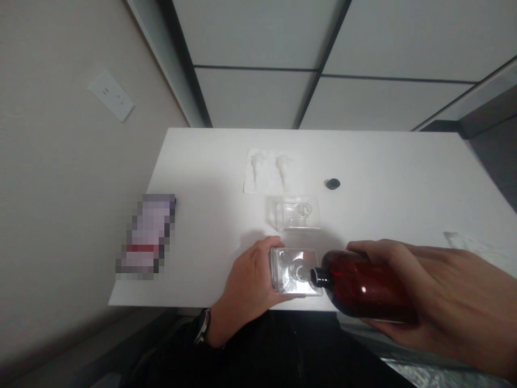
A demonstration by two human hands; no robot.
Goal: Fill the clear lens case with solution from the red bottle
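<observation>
With the right hand, grips a dark red bottle, tipped nearly level along a left-right axis, aimed mouth-left over, possibly touching, a clear box. Clasps this in the left hand near the white table's front edge; has open tabletop leftward.

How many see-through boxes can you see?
2. One clear box is in the left hand, by the mouth of the red-brown bottle. The second box is on the white table, just beyond it. No others show.
</observation>
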